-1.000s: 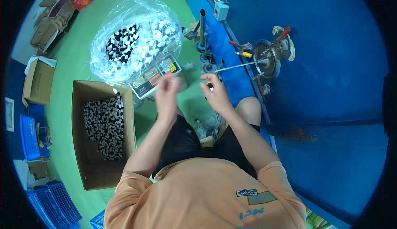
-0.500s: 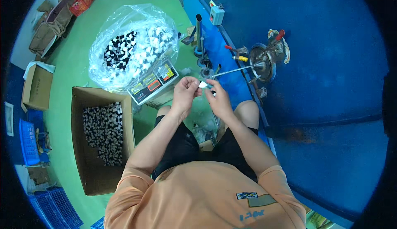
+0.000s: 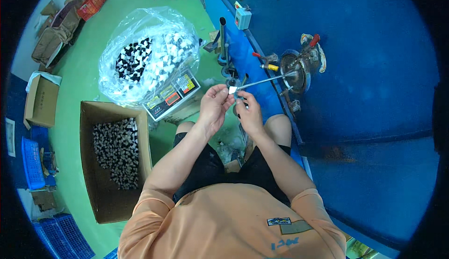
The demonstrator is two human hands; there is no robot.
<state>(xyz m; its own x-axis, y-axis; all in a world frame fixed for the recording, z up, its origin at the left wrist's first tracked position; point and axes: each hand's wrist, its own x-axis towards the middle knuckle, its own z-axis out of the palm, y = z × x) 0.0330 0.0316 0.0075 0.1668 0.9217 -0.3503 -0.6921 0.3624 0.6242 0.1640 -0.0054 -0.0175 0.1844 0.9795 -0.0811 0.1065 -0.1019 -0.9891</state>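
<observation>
Here we pinch a small white piece (image 3: 232,89) between left hand (image 3: 214,105) fingertips, right hand (image 3: 249,111) closed just beside, holding something dark.

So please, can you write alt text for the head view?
A seated person's left hand and right hand pinch a small white part at the tip of a metal rod. A cardboard box of black-and-white pieces stands at their left.
</observation>
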